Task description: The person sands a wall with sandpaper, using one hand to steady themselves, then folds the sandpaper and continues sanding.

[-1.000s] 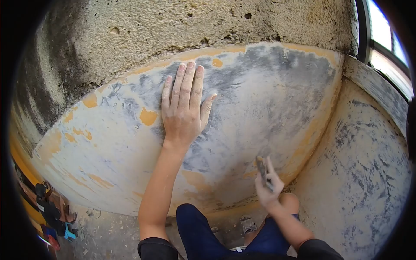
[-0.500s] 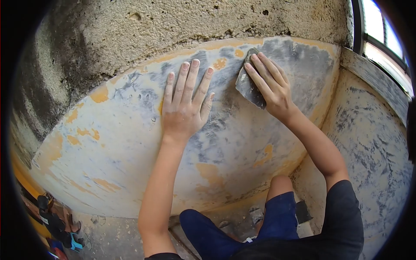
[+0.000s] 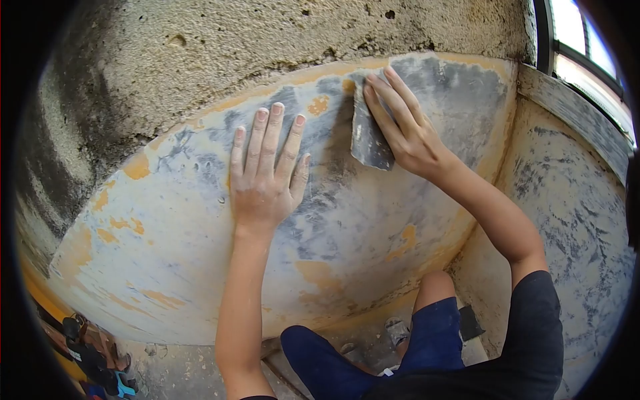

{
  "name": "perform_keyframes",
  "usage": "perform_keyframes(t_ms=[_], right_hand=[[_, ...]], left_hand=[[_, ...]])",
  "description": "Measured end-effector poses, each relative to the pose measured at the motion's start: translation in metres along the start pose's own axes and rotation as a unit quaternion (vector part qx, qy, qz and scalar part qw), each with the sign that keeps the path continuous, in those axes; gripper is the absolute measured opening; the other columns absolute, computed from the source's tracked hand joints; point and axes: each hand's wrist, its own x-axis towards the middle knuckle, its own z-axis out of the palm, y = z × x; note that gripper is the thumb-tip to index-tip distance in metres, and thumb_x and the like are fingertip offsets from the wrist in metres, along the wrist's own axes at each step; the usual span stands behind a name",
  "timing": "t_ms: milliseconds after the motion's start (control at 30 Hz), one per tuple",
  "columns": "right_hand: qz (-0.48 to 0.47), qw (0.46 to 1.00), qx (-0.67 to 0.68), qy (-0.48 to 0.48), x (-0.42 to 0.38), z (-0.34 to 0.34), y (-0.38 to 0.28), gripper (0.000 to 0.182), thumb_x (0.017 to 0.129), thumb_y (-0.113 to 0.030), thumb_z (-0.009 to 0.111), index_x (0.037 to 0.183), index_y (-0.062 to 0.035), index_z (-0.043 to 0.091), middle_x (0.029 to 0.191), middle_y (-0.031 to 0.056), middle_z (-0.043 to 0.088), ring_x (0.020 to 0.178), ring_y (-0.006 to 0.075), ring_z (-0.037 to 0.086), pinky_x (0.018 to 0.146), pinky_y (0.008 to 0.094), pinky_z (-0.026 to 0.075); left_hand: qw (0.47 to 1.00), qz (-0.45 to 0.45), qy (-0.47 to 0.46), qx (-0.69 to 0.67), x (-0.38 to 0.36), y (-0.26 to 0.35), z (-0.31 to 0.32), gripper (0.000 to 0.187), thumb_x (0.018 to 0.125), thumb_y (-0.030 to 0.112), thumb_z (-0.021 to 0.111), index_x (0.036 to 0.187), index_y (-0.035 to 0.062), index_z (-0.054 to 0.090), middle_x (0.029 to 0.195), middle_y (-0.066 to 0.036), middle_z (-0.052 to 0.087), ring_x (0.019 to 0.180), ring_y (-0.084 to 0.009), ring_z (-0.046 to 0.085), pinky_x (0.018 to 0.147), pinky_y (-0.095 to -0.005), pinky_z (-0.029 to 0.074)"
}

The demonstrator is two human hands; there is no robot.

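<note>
My left hand (image 3: 261, 180) lies flat on the smooth wall panel (image 3: 193, 260), fingers spread and dusted white, holding nothing. To its right, my right hand (image 3: 410, 133) presses a dark grey piece of sandpaper (image 3: 368, 137) against the same surface, near the panel's top edge. The sheet's left side and lower corner stick out past my fingers; the rest is hidden under the hand. Around both hands the panel shows whitish filler, grey smudges and an orange patch (image 3: 318, 105).
Rough, pitted wall (image 3: 267, 40) rises above the panel. A second grey-streaked panel (image 3: 567, 200) meets it at the right corner, below a window (image 3: 587, 40). My knees (image 3: 437, 290) are close to the wall's foot. Another person (image 3: 87, 353) sits at the lower left.
The sandpaper under my right hand has shifted left and turned more upright. In the picture, my left hand appears slightly further left and lower, along with the panel, as the view has moved.
</note>
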Motion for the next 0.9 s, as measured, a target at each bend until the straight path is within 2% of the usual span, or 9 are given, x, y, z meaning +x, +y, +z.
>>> perform_keyframes(t_ms=[67, 200, 267, 300, 400, 633, 800, 867, 900], right_hand=[[-0.007, 1.0, 0.009, 0.012, 0.004, 0.008, 0.004, 0.052, 0.097, -0.002, 0.052, 0.148, 0.0088, 0.053, 0.164, 0.018, 0.04, 0.156, 0.0353, 0.034, 0.121, 0.0423, 0.047], [-0.025, 1.0, 0.007, -0.017, 0.003, 0.005, 0.01, 0.052, 0.098, -0.003, 0.051, 0.148, 0.0074, 0.053, 0.166, 0.0146, 0.04, 0.157, 0.0308, 0.033, 0.121, 0.0429, 0.046], [0.003, 0.999, 0.049, -0.019, 0.0, 0.006, 0.015, 0.056, 0.097, 0.0, 0.049, 0.153, -0.0006, 0.052, 0.167, 0.0094, 0.041, 0.157, 0.0253, 0.034, 0.125, 0.0452, 0.04], [0.002, 0.999, 0.05, -0.021, -0.001, 0.007, 0.019, 0.056, 0.097, 0.0, 0.049, 0.153, -0.0006, 0.052, 0.167, 0.0094, 0.041, 0.157, 0.0253, 0.034, 0.125, 0.0452, 0.04], [-0.035, 0.998, -0.052, -0.03, -0.004, 0.004, 0.033, 0.069, 0.094, 0.006, 0.045, 0.159, -0.017, 0.048, 0.166, 0.0038, 0.045, 0.157, 0.0204, 0.037, 0.125, 0.0431, 0.024], [-0.088, 0.994, -0.033, -0.049, 0.005, -0.004, 0.051, 0.057, 0.101, -0.007, 0.045, 0.158, -0.013, 0.05, 0.165, 0.0022, 0.047, 0.156, 0.0186, 0.038, 0.126, 0.0421, 0.026], [-0.102, 0.988, -0.068, -0.089, 0.019, -0.004, 0.044, 0.054, 0.103, -0.014, 0.046, 0.157, -0.0175, 0.052, 0.166, -0.0027, 0.046, 0.157, 0.017, 0.036, 0.129, 0.0485, 0.019], [-0.101, 0.993, -0.031, -0.053, 0.034, 0.004, 0.031, 0.052, 0.105, -0.018, 0.045, 0.156, -0.0207, 0.053, 0.165, -0.0062, 0.046, 0.158, 0.0151, 0.033, 0.13, 0.0518, 0.012], [-0.1, 0.993, -0.032, -0.059, 0.037, 0.005, 0.028, 0.052, 0.105, -0.018, 0.045, 0.156, -0.0207, 0.053, 0.165, -0.0062, 0.046, 0.158, 0.0151, 0.033, 0.13, 0.0518, 0.012]], left_hand=[[1.0, 0.0, -0.006, 0.004, 0.0, 0.0, 0.0, 0.056, 0.101, 0.035, 0.063, 0.155, 0.0228, 0.054, 0.165, -0.006, 0.046, 0.154, -0.0243, 0.039, 0.128, -0.0479, 0.027], [1.0, -0.007, -0.001, 0.007, -0.001, 0.0, 0.001, 0.055, 0.103, 0.037, 0.06, 0.156, 0.0249, 0.054, 0.164, -0.004, 0.047, 0.153, -0.0226, 0.041, 0.128, -0.0475, 0.028], [1.0, -0.01, 0.001, 0.002, -0.002, -0.001, 0.001, 0.054, 0.103, 0.037, 0.06, 0.156, 0.0251, 0.054, 0.164, -0.004, 0.047, 0.153, -0.0225, 0.041, 0.128, -0.0475, 0.028], [1.0, -0.009, 0.003, 0.002, -0.003, -0.001, 0.002, 0.054, 0.103, 0.036, 0.06, 0.156, 0.0254, 0.053, 0.164, -0.004, 0.047, 0.153, -0.0224, 0.041, 0.128, -0.0473, 0.028], [1.0, -0.008, 0.004, 0.001, -0.003, -0.001, 0.002, 0.054, 0.104, 0.037, 0.059, 0.156, 0.026, 0.053, 0.164, -0.004, 0.047, 0.152, -0.0221, 0.042, 0.128, -0.0469, 0.029], [1.0, -0.004, 0.006, 0.008, -0.004, -0.002, 0.003, 0.053, 0.105, 0.038, 0.056, 0.157, 0.0266, 0.052, 0.163, -0.002, 0.048, 0.152, -0.0214, 0.042, 0.128, -0.0458, 0.029], [1.0, -0.006, 0.012, 0.005, -0.003, -0.002, 0.004, 0.052, 0.105, 0.038, 0.057, 0.156, 0.0267, 0.053, 0.163, -0.002, 0.048, 0.151, -0.0205, 0.043, 0.128, -0.0451, 0.03], [1.0, -0.009, 0.014, -0.002, -0.003, 0.0, 0.004, 0.052, 0.104, 0.037, 0.058, 0.155, 0.0267, 0.054, 0.163, -0.002, 0.049, 0.151, -0.0203, 0.044, 0.128, -0.0449, 0.03], [1.0, -0.009, 0.016, -0.001, -0.003, -0.001, 0.004, 0.051, 0.104, 0.037, 0.058, 0.154, 0.0268, 0.054, 0.162, -0.001, 0.05, 0.151, -0.0201, 0.044, 0.129, -0.0448, 0.03]])
